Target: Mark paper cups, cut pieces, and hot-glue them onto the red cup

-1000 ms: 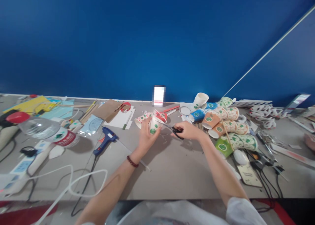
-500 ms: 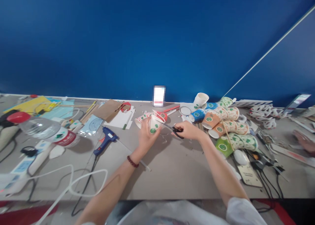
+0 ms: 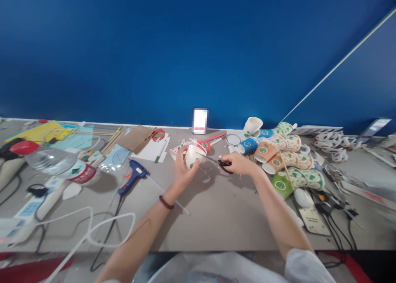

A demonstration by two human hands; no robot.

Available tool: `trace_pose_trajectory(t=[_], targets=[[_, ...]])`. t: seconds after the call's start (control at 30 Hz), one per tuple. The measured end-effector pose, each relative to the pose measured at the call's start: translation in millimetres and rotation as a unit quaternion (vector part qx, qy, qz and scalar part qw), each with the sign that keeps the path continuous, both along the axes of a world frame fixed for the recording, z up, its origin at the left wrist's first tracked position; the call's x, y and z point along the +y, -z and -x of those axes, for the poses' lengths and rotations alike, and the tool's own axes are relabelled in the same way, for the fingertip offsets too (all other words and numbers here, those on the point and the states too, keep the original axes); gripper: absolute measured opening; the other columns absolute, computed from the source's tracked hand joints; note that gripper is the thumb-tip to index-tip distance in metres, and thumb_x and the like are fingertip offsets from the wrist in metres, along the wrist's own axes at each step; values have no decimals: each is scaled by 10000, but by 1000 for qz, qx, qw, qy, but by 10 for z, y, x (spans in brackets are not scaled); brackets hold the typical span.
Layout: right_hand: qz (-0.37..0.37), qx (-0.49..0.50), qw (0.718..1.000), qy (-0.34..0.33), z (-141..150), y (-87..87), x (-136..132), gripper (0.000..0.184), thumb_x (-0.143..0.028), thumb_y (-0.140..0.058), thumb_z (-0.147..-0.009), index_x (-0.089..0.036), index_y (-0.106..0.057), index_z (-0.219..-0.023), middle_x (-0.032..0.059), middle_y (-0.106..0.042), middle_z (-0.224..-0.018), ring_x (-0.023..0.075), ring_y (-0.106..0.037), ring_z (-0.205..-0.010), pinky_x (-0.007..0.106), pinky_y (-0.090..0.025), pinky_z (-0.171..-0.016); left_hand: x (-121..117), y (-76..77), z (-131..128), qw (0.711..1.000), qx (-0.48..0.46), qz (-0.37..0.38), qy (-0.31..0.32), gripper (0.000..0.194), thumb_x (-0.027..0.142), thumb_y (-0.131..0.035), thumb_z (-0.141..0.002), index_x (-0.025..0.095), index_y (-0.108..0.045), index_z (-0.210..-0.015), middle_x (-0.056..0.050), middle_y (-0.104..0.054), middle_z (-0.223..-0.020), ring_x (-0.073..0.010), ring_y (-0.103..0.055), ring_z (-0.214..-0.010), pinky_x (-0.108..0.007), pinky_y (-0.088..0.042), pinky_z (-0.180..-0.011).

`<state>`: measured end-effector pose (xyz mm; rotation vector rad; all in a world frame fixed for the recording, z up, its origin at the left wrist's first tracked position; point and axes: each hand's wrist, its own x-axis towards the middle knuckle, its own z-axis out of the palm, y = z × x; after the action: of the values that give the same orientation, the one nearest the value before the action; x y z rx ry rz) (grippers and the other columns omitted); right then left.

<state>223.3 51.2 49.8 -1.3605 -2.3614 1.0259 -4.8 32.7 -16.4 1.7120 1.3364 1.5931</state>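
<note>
A white paper cup with green leaf marks point(image 3: 192, 156) is gripped in my left hand point(image 3: 182, 169), its rim facing up and to the right. My right hand point(image 3: 237, 164) is closed around the black handles of a pair of scissors point(image 3: 225, 165). Their blades point left and reach the cup's rim; how far apart the blades are is too small to tell. Just behind the held cup lie a red-patterned paper cup point(image 3: 173, 152) and a red paper cup point(image 3: 205, 146). Thin white scraps lie below the blades.
Stacked paper cups point(image 3: 280, 147) lie at the right, near a white computer mouse point(image 3: 303, 198). To the left are a blue glue gun point(image 3: 133, 176), a water bottle point(image 3: 66, 163) and a power strip point(image 3: 37, 211). A blurred-out phone point(image 3: 199, 121) leans against the blue wall.
My left hand has tipped the cup so that more of its rim shows. The scissors have shifted very slightly. At the far right, another person's hand has left the view.
</note>
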Motion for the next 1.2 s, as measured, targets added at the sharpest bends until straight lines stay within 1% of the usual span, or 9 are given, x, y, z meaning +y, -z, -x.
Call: trace_pose_trajectory(t=[0.1,0.2,0.3,0.43,0.7,0.8,0.93,1.1,1.2], targets=[[-5,-5,1000,1,-18,-1,10,336,-415,-532,-764,-189,-404,-552,-54,-393,-506,92,-333,-507,231,-254,-490,26,41,13,999,-32,27,20,574,344,-629,-768,207,-414,-1283,-121,-569,-1189,-235,-591,-1038,-368,-516,-840],[-3,-8,1000,1,-35,7,21,350,-418,-533,-767,-188,-389,-547,-60,-381,-499,87,-324,-498,232,-247,-488,49,89,22,997,-52,47,39,556,375,-609,-785,215,-426,-1285,-108,-599,-1160,-225,-608,-1001,-358,-528,-805],[-5,-6,1000,0,-34,11,21,365,-429,-537,-768,-188,-380,-543,-61,-378,-499,84,-318,-494,231,-240,-486,72,134,28,996,-54,50,42,522,390,-609,-790,202,-457,-1253,-106,-611,-1149,-226,-611,-1001,-368,-520,-834],[-6,5,1000,4,-18,21,10,371,-452,-554,-761,-191,-396,-550,-58,-400,-504,88,-329,-500,232,-250,-490,92,164,39,998,-32,41,22,517,401,-614,-787,188,-471,-1236,-112,-607,-1169,-240,-595,-1049,-381,-497,-883],[-1,12,1000,6,-11,43,7,356,-471,-560,-754,-192,-435,-571,-53,-427,-516,92,-343,-505,229,-272,-488,42,82,38,999,32,18,24,503,374,-604,-789,190,-464,-1236,-105,-607,-1155,-242,-592,-1048,-377,-477,-900],[-4,13,1000,5,7,27,-1,369,-477,-563,-753,-191,-420,-568,-54,-417,-516,90,-332,-504,230,-265,-486,24,67,30,999,43,21,15,506,372,-601,-792,196,-457,-1244,-105,-604,-1160,-244,-587,-1062,-376,-472,-901],[1,14,1000,4,33,19,-15,399,-502,-581,-746,-195,-390,-577,-65,-389,-506,86,-318,-501,227,-265,-485,6,62,10,997,75,36,8,516,374,-599,-789,177,-456,-1244,-126,-582,-1204,-265,-563,-1117,-401,-447,-935],[-3,12,1000,7,54,17,-23,423,-526,-591,-740,-197,-380,-577,-64,-401,-510,89,-333,-505,227,-271,-484,-7,57,-12,996,77,44,-11,526,370,-601,-785,191,-446,-1254,-121,-576,-1216,-266,-566,-1114,-409,-448,-934],[7,14,1000,7,62,-4,-25,410,-515,-593,-740,-196,-394,-576,-62,-420,-508,91,-343,-508,228,-276,-488,-2,60,-9,996,76,42,-6,539,365,-603,-784,198,-436,-1269,-125,-567,-1233,-268,-556,-1135,-412,-447,-938]])
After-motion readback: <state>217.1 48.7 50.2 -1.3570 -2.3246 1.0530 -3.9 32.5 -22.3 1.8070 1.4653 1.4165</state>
